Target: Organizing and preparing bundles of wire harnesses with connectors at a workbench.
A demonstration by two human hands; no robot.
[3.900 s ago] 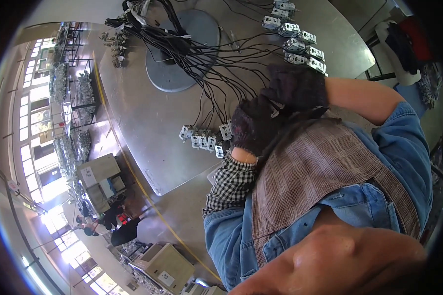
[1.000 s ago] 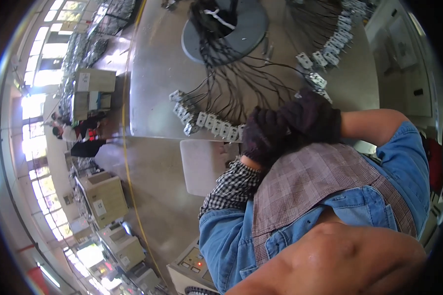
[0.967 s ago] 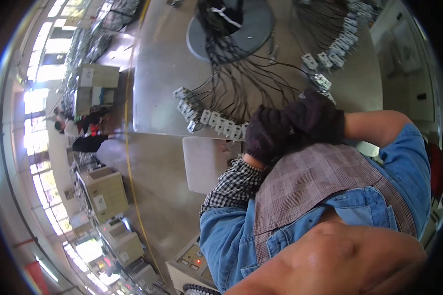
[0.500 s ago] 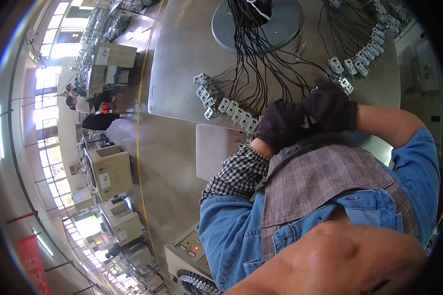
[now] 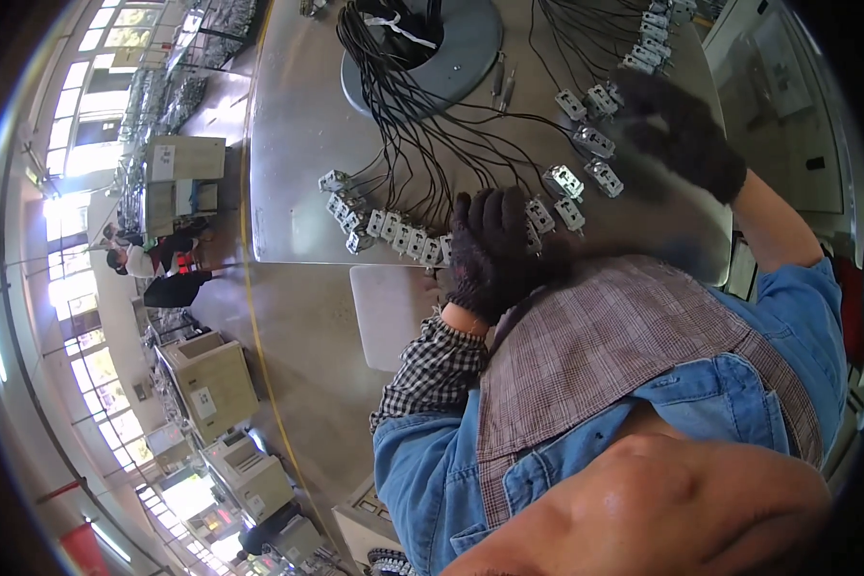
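Note:
Small silvery metal blocks (image 5: pixel 389 227) with holes, each on the end of a thin black cable (image 5: pixel 432 158), lie in a curved row along the table's near edge. My left hand (image 5: pixel 490 245), in a dark knit glove, lies over this row with its fingers stretched forward. More blocks (image 5: pixel 566 180) lie loose between my two hands. Farther right, my right hand (image 5: pixel 686 134), gloved too, is at a second group of blocks (image 5: pixel 602 99). A gap shows between its thumb and fingers, with the fingertips beside one block.
The cables run from a bundle on a round grey disc (image 5: pixel 475 67) on the metal table (image 5: pixel 293 144). Two slim tools (image 5: pixel 502 84) lie beside the disc. A pale stool seat (image 5: pixel 389 317) stands below the near edge. Machines (image 5: pixel 206 384) and people (image 5: pixel 168 264) are at left.
My hands were close together at the near edge. Now the right one has moved away to the far right, and the left one rests over the row. The view has shifted too.

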